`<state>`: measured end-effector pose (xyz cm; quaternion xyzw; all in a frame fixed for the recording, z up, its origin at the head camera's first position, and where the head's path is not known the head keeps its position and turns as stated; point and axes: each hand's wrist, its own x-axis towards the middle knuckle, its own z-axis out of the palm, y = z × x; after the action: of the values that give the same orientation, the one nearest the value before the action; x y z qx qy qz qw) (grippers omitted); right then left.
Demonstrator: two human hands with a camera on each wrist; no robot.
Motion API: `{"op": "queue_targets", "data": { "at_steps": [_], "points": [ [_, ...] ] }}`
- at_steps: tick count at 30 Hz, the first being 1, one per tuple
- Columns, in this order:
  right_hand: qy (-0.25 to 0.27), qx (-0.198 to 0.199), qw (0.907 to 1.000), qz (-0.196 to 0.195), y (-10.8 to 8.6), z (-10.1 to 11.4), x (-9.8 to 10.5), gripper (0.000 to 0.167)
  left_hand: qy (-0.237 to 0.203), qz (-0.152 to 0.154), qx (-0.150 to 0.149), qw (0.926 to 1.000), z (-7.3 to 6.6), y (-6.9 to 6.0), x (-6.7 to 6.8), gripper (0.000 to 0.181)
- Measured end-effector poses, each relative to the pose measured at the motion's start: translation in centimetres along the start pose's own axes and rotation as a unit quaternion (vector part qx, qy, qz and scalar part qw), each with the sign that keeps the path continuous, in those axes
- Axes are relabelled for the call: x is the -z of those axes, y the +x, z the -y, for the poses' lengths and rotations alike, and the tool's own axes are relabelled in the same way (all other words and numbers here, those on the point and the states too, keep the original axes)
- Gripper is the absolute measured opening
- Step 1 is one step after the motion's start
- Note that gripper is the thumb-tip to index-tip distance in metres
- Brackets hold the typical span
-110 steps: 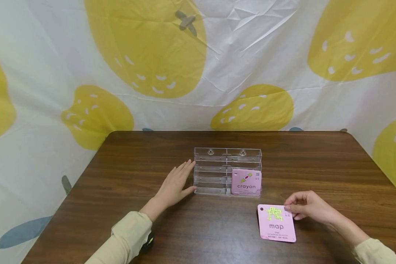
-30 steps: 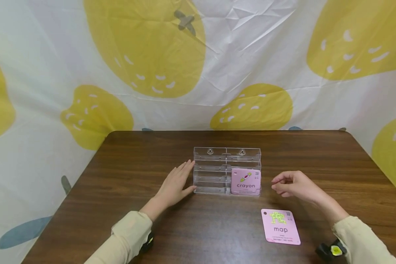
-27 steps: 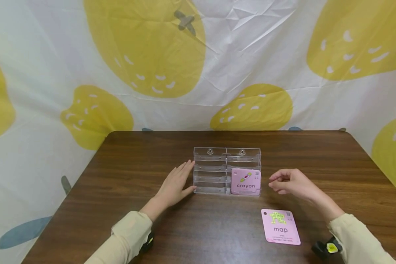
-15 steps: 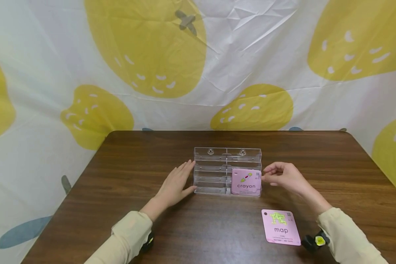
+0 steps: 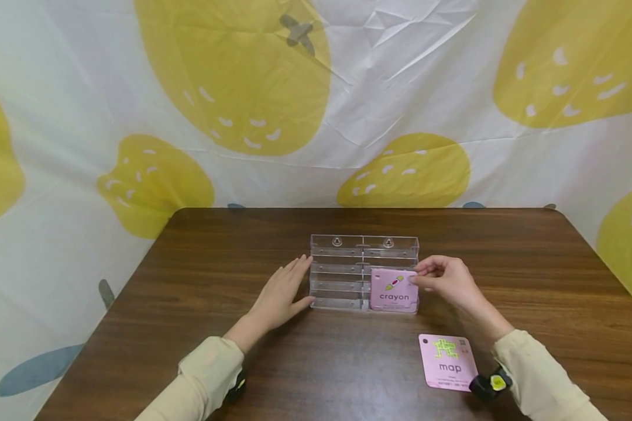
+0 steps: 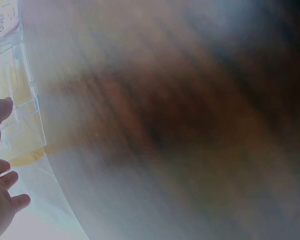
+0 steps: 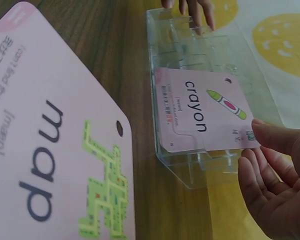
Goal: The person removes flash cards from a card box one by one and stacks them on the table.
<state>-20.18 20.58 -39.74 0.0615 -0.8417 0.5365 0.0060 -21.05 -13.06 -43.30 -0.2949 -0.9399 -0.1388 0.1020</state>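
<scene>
A clear plastic card rack (image 5: 337, 286) with tiered pockets in two columns stands mid-table. In its front right pocket sits a pink flash card reading "crayon" (image 5: 390, 295). My right hand (image 5: 453, 283) pinches that card's upper right corner; in the right wrist view the thumb (image 7: 275, 132) lies on its face, with fingers behind. My left hand (image 5: 276, 298) rests against the rack's left side, fingers straight. A second pink flash card, "map" (image 5: 445, 358), lies on the table in front of the rack, partly covered by the right wrist's camera.
The brown wooden table (image 5: 232, 245) reaches back to a white cloth (image 5: 274, 181) printed with yellow fruit. A black wrist camera (image 5: 487, 386) hangs under my right forearm, over the map card's lower right corner. The left wrist view is mostly blurred tabletop.
My right hand has let go of the map flash card, which now lies flat, and has moved up and left to the crayon card's corner. My left hand has stayed in place.
</scene>
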Motion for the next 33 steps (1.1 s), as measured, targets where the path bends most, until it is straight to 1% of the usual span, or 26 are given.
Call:
{"op": "queue_targets", "data": {
  "at_steps": [5, 10, 20, 28, 33],
  "points": [
    [-0.026, 0.014, 0.9993, -0.022, 0.06, -0.12, -0.4, 0.025, 0.002, -0.001, -0.001, 1.0, -0.03, -0.01, 0.0, 0.077],
    [-0.058, 0.047, 0.9966, -0.035, 0.05, -0.24, -0.65, 0.02, 0.002, -0.002, -0.002, 1.0, -0.09, -0.02, 0.04, 0.076],
    [-0.085, 0.084, 0.992, -0.041, 0.18, -0.27, -0.64, 0.014, -0.003, -0.001, -0.001, 1.0, -0.08, 0.05, 0.1, 0.077],
    [-0.104, 0.096, 0.9891, -0.04, 0.32, -0.33, -0.26, 0.01, -0.002, -0.003, -0.001, 1.0, -0.09, 0.04, 0.13, 0.077],
    [-0.116, 0.114, 0.9857, -0.042, 0.4, -0.24, 0.15, 0.008, -0.003, -0.004, -0.004, 1.0, -0.08, 0.03, 0.07, 0.077]
  ]
}}
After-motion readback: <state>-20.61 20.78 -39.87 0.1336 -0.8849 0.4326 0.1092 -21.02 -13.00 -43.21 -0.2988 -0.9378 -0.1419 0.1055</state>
